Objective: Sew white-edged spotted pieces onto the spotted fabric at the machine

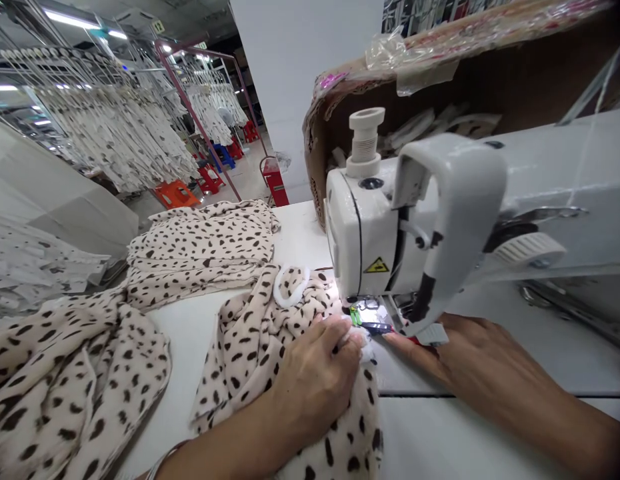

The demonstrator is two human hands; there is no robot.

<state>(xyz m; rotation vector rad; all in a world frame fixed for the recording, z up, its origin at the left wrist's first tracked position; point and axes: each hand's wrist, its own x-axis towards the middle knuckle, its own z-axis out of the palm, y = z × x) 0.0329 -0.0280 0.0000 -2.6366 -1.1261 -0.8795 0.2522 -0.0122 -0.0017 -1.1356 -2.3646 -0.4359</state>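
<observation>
Brown-spotted beige fabric (pixel 250 340) lies bunched at the front of a white sewing machine (pixel 375 233). My left hand (pixel 317 377) is closed on its edge, where a white strip (pixel 363 343) shows by the fingertips. A loop of white band (pixel 290 293) rests on the cloth behind that hand. My right hand (pixel 473 350) reaches beneath the machine head from the right, its fingers partly hidden by the machine's lever. At its fingertips is a small dark tool (pixel 377 328) with red parts, its kind unclear. A bit of green (pixel 355 315) shows beside the lit needle area.
More spotted fabric lies on the white table (pixel 180 333), in a folded pile (pixel 205 243) and a left heap (pixel 90 387). An open cardboard box (pixel 317 147) with white scraps stands behind the machine. Hanging garments (pixel 105 127) and stools (pixel 177 195) are farther off.
</observation>
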